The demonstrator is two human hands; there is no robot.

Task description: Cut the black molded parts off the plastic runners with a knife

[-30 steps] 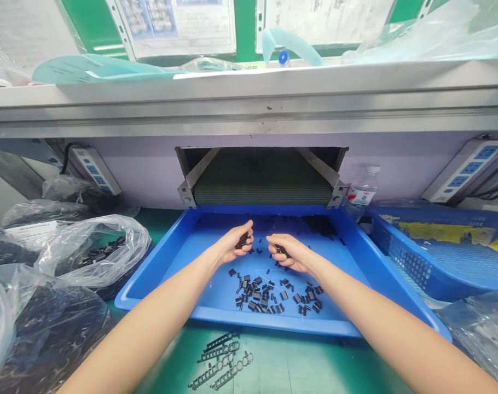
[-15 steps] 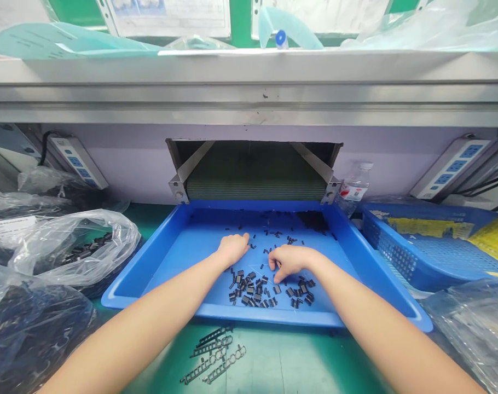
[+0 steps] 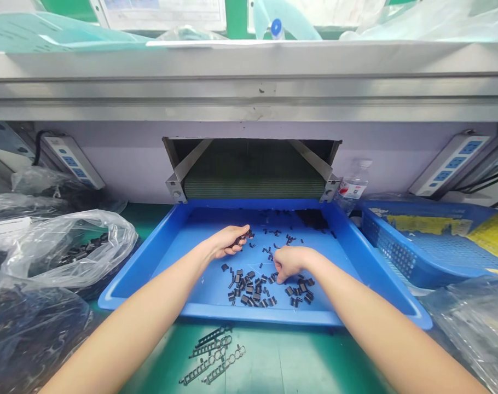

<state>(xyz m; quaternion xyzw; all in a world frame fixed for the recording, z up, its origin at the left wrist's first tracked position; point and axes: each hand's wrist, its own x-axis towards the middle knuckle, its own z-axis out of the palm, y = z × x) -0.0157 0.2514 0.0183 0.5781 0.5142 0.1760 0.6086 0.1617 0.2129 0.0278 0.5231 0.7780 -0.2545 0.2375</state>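
Note:
Small black plastic parts (image 3: 249, 289) lie in a loose pile near the front of a blue tray (image 3: 167, 257). Over the tray's left middle, my left hand (image 3: 231, 241) is turned partly palm up, its fingers curled around several black parts. My right hand (image 3: 289, 262) is closed and bent down to the tray floor at the pile's upper right edge, touching or nearly touching black pieces there. Its fingertips are partly hidden, so what they pinch cannot be made out. Smaller black bits (image 3: 273, 232) are scattered behind both hands.
Black sprue frames (image 3: 212, 355) lie on the green table before the tray. Bags of black parts (image 3: 76, 249) stand left; a blue basket (image 3: 417, 246) and a plastic bottle (image 3: 353, 186) are right. A conveyor belt (image 3: 253, 183) ends above the tray's back edge.
My left hand has turned over, showing black parts in its curled fingers, and shifted slightly left. My right hand has closed further, its fingers pointing down. The view has shifted slightly.

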